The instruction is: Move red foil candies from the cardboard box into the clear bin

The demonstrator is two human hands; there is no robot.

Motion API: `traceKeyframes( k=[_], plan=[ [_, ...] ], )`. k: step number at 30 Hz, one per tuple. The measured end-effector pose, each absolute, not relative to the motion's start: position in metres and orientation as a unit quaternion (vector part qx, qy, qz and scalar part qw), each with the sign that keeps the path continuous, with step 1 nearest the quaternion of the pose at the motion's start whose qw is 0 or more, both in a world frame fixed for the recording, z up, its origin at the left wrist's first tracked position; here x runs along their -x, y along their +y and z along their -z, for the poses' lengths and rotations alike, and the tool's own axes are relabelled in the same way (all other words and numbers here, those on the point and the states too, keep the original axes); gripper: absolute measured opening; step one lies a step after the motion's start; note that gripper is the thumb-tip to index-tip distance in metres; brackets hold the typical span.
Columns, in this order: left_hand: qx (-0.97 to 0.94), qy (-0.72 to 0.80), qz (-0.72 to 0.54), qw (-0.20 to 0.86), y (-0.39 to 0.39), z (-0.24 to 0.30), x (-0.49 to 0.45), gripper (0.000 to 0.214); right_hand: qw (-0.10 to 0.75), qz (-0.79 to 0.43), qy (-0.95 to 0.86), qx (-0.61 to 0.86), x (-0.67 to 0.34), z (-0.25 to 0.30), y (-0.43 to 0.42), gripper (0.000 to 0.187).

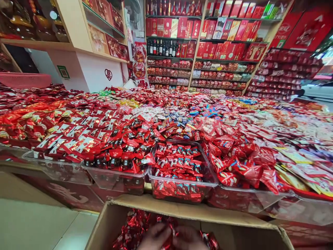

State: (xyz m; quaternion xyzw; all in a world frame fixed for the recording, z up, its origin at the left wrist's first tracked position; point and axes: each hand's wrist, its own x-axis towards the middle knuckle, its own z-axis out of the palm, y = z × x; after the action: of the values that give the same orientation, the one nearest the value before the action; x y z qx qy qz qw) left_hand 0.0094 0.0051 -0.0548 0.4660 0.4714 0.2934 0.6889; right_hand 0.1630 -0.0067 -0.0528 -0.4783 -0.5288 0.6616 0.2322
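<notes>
While both hands dig low in the cardboard box (182,211), the left hand (156,238) and right hand (188,239) sit side by side, fingers curled around shiny red candies (135,225) heaped just left of them.

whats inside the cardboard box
Shiny red wrapped candies fill the cardboard box, with both hands, left hand and right hand, blurred among them. The box bottom is covered.
</notes>
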Motion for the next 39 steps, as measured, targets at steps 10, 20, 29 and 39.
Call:
traceKeyframes(
  k=[10,20,29,39],
  plan=[
    [-0.332,0.455,-0.329,0.758,-0.001,0.017,-0.012,0.022,0.343,-0.784,-0.304,0.419,-0.178,0.011,-0.017,0.028],
    [-0.357,0.445,-0.336,0.749,-0.005,0.019,-0.013,0.021,0.429,-0.693,-0.315,0.486,-0.169,0.023,-0.017,0.027],
    [-0.520,0.378,-0.278,0.714,-0.009,0.019,-0.010,0.020,0.396,-0.535,-0.499,0.555,-0.170,0.015,-0.018,0.036],
    [-0.604,0.401,-0.189,0.662,-0.007,0.031,-0.006,0.036,0.415,-0.344,-0.726,0.427,-0.170,-0.066,-0.025,0.016]
  ],
)
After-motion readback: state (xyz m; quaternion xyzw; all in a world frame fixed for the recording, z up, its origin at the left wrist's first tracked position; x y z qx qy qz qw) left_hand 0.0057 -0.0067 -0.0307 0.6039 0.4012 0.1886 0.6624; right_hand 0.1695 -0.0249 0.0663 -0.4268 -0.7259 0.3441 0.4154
